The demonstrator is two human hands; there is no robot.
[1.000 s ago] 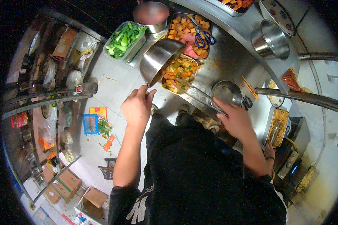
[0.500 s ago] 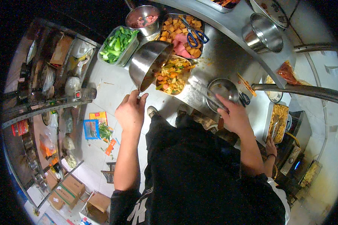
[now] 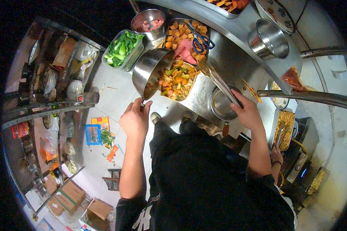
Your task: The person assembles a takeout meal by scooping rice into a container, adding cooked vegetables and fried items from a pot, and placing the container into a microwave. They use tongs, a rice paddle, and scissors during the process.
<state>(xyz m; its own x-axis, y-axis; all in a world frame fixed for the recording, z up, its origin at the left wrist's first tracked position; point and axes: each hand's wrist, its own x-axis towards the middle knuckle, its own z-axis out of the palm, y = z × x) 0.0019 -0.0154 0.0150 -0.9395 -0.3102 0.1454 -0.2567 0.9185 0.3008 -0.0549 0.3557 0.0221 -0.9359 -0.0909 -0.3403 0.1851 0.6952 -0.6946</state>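
Observation:
My left hand (image 3: 135,117) pinches the near rim of a steel mixing bowl (image 3: 145,71), which is tipped on its side with its mouth facing right. Beside that mouth, mixed cooked food (image 3: 178,81) with orange and green pieces fills a rectangular tray (image 3: 191,87). Metal tongs (image 3: 221,81) are gripped in my right hand (image 3: 247,111); their tips reach up and left, above the counter near the tray's upper right corner. Below the tongs sits a round steel pan (image 3: 223,104) with a wooden handle. The inside of the bowl is mostly hidden.
Behind are a tray of fried tofu cubes (image 3: 177,30) with blue-handled scissors (image 3: 198,43), a tub of greens (image 3: 123,48) and a pot of pink pieces (image 3: 148,25). At right, another person's hand (image 3: 276,154) works by a food tray (image 3: 284,129). Shelving (image 3: 50,109) stands left.
The tongs have swung upward and away from me, and their motion blur is gone. My right hand has shifted slightly right. The bowl stays tipped in my left hand, nearly in place.

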